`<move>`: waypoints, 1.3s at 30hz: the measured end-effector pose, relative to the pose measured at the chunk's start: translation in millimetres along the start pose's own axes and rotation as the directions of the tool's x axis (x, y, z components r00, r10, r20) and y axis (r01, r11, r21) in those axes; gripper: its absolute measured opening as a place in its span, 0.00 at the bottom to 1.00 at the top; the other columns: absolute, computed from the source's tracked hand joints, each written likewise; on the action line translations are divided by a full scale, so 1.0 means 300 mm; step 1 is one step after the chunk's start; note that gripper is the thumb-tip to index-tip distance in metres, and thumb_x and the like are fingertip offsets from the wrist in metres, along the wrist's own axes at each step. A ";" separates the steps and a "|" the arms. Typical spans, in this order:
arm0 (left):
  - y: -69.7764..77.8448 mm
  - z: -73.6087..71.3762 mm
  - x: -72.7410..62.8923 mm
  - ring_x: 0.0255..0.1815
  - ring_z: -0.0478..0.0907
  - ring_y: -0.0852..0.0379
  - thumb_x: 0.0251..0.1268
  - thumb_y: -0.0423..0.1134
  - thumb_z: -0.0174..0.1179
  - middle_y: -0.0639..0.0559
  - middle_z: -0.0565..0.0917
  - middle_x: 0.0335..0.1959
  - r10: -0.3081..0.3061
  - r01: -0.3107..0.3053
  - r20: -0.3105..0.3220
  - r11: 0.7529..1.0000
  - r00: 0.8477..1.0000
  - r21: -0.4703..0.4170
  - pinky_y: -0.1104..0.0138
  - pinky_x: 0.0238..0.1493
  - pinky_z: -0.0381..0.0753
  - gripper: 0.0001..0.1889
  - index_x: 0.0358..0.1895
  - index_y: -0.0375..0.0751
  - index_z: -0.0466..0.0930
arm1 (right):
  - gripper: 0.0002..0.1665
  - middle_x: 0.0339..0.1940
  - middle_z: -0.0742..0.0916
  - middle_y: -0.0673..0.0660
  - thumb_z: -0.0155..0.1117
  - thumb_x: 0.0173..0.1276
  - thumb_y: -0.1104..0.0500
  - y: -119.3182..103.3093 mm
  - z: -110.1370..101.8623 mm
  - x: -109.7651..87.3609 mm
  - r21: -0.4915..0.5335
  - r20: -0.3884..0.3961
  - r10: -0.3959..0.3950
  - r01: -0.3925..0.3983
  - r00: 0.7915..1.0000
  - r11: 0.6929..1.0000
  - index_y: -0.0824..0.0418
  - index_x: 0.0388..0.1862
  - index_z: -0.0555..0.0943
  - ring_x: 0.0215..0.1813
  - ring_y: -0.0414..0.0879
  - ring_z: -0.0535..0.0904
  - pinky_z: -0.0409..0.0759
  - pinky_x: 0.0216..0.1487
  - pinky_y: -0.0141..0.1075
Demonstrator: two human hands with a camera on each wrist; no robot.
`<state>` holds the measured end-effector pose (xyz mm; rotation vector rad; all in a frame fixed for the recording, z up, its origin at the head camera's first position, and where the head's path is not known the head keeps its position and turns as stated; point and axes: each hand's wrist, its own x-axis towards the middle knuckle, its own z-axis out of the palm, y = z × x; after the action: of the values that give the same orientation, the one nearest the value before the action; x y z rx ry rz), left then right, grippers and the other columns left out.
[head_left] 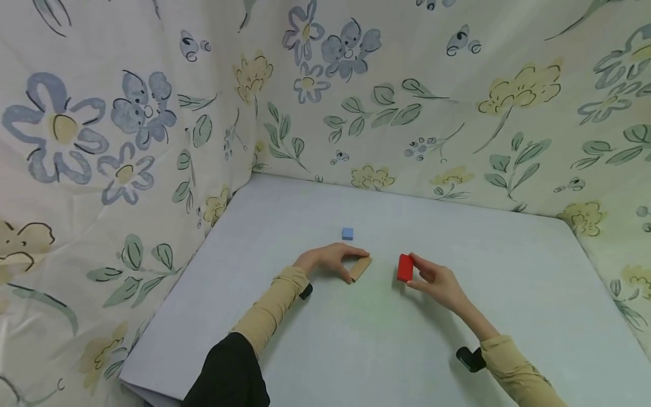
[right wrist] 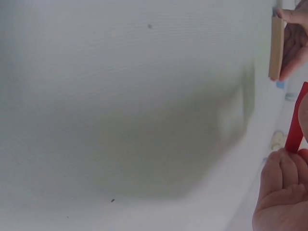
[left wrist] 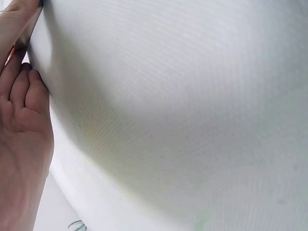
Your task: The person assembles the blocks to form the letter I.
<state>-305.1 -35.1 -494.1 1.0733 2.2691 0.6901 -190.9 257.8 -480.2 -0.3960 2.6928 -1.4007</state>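
Near the middle of the table, my left hand [head_left: 335, 260] pinches a flat tan wooden block [head_left: 361, 269] by its two ends, between thumb and fingers. The block lies at an angle, right down by the tabletop. To its right, my right hand [head_left: 439, 284] holds a red block [head_left: 405, 268] the same way, thumb at the near end and fingertips at the far end. A shadow falls below the red block, and in the right wrist view the red block [right wrist: 295, 122] shows above the table surface. Behind the left hand sits a small blue cube [head_left: 347, 233].
The white table [head_left: 508, 271] has a floral curtain [head_left: 407, 96] along its back and left sides. Dark wrist devices show at both cuffs, the right one [head_left: 470, 359] larger in view. A black sleeve [head_left: 231, 373] covers the left upper arm.
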 end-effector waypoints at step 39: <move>0.008 0.000 0.006 0.71 0.62 0.61 0.49 0.41 0.73 0.61 0.66 0.71 -0.020 0.020 0.010 1.000 1.000 -0.019 0.63 0.72 0.60 0.42 0.70 0.57 0.63 | 0.43 0.69 0.71 0.64 0.71 0.58 0.61 -0.069 0.032 0.030 0.086 0.032 0.012 -0.014 0.999 0.996 0.65 0.70 0.64 0.68 0.58 0.69 0.74 0.59 0.41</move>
<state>-304.9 -32.4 -493.0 1.0417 2.2577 0.6954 -193.7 236.5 -468.6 -0.3893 2.5942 -1.4885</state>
